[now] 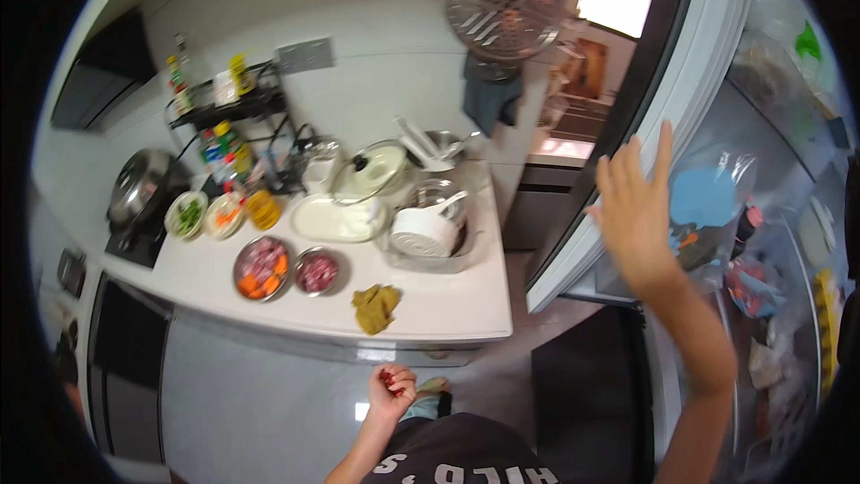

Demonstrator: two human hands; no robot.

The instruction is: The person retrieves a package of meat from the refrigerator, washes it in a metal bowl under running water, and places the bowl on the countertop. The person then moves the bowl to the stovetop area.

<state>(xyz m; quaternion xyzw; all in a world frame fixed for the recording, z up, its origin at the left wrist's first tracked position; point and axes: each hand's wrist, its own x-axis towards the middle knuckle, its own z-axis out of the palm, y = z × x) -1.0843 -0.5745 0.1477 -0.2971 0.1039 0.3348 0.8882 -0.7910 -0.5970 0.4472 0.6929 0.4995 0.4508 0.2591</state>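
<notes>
My left hand point(394, 390) is curled around a few small red pieces, perhaps dried chillies, low in front of my body. My right hand point(635, 208), fingers spread, is raised against the white edge of the open refrigerator door point(692, 74). On the white counter point(430, 309) beyond my left hand lies a crumpled yellow-brown cloth point(375, 308). Left of the cloth stand a small metal bowl of red meat point(316, 272) and a larger metal bowl point(262, 269) with meat and orange chunks.
Bowls of chopped greens point(188, 215) and orange-and-white pieces point(224, 215) stand by the stove with its lidded wok point(141, 181). A plastic basin point(430, 262) holds a white strainer point(424, 232). Bagged food fills refrigerator shelves at right; the open door projects beside the counter.
</notes>
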